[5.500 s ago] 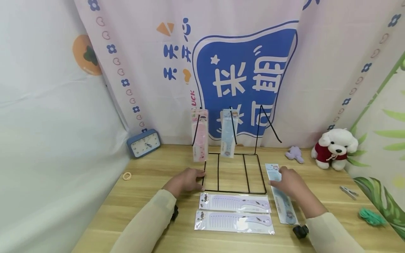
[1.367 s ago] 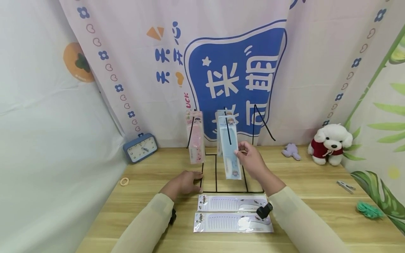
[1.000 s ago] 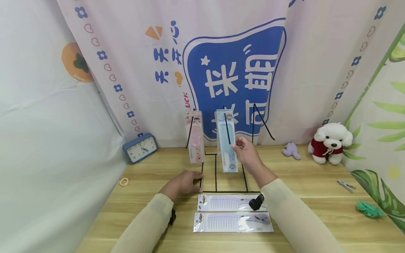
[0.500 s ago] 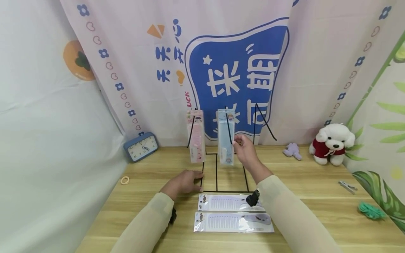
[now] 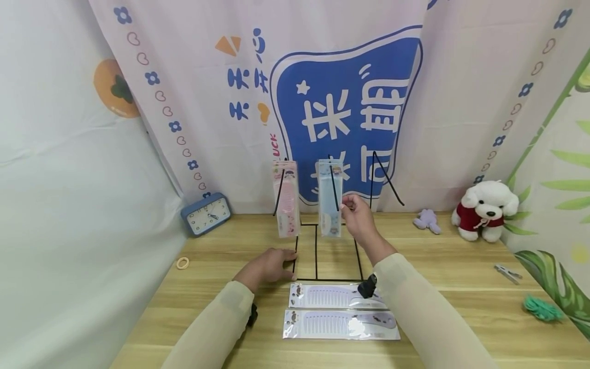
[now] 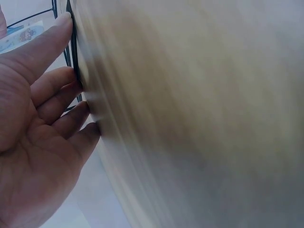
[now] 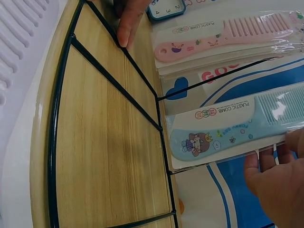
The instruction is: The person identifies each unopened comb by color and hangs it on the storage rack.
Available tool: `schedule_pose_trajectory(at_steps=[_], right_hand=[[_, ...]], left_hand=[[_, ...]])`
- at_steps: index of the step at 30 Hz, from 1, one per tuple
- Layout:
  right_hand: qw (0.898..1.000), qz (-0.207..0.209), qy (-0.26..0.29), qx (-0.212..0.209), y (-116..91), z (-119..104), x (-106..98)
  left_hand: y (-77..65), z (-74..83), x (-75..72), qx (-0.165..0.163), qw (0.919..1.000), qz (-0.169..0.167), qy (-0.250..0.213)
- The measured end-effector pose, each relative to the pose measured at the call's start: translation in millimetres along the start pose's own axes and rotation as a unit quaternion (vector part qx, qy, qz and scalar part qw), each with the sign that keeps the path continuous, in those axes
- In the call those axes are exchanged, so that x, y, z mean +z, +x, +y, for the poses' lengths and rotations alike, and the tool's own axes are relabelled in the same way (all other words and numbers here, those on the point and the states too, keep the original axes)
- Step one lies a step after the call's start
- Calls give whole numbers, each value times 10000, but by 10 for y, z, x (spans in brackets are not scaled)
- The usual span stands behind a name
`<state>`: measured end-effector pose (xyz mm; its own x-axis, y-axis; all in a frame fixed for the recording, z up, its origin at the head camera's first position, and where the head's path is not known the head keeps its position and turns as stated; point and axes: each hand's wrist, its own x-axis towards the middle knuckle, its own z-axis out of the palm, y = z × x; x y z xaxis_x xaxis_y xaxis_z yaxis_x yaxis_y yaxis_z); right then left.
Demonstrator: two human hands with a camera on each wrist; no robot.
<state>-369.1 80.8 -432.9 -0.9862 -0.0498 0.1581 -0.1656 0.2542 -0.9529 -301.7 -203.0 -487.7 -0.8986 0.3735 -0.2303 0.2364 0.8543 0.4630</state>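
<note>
Pinches blue comb packet (image 5: 327,205) by its edge in right hand (image 5: 361,219); extends above and below grip, long axis near-vertical, handle down. Rests left hand (image 5: 272,265), thumb and fingers apart, on black rack (image 5: 316,252) left of grip.

Upper purple comb packet (image 5: 326,296): handle end partly behind the black wrist camera (image 5: 367,286).
Wire rack (image 5: 316,251): base's front right corner hidden by the right sleeve (image 5: 424,307).
Blue comb packets (image 5: 327,200): number unclear, front one covering the rest.
Left hand (image 6: 40,114): cut off by the left wrist view's left edge.
Right hand (image 7: 281,183): cut off by the right wrist view's right edge.
Tabletop (image 6: 190,95): blurred in the left wrist view.
</note>
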Motion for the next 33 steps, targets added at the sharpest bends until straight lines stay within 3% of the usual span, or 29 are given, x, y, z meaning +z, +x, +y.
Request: schedule_pose_trajectory(at_steps=[33], right_hand=[[9996,-154,-92,-197,-1,-9,-10]], left_hand=[[11,-16,0,10,10000,-29,-6]])
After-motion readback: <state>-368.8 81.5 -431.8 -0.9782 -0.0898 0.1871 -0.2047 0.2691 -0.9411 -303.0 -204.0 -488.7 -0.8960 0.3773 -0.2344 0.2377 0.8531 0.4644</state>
